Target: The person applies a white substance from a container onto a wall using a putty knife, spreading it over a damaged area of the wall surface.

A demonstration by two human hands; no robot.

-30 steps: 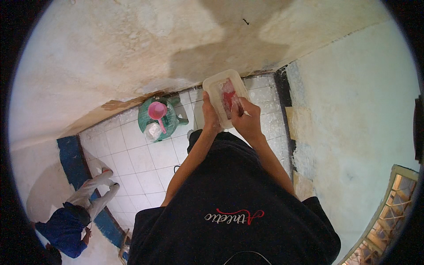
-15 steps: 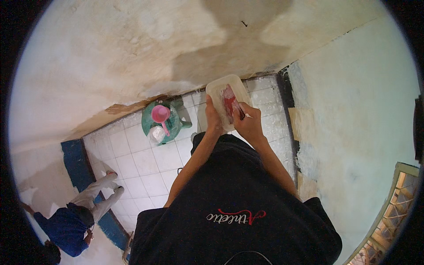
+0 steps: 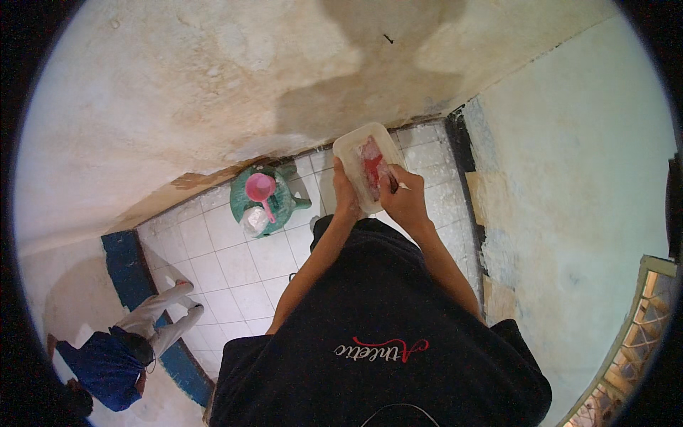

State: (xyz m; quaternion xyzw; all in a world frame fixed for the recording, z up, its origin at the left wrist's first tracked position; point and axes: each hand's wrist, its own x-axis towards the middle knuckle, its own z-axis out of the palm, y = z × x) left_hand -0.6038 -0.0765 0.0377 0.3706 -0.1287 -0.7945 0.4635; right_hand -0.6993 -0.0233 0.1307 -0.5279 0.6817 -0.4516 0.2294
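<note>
My left hand [image 3: 345,193] grips the left side of a translucent plastic tub [image 3: 354,134], which is tilted in front of me above the tiled floor. My right hand [image 3: 404,198] is closed on a flat tool [image 3: 371,160] with a red, white-smeared face and a dark handle, held inside the tub. The fingers partly cover the tool, and what else the tub contains is hard to make out.
A green plastic stool [image 3: 284,210] near the far wall bears a pink dipper [image 3: 260,186] and a white bag [image 3: 254,220]. Another person in blue [image 3: 107,359] is low by the left wall. A patchy wall [image 3: 562,171] and window grille [image 3: 637,327] are at right.
The tub and both hands appear slightly lower and further right, as do the stool and the other person. My right fingers and the tool have shifted a little within the tub.
</note>
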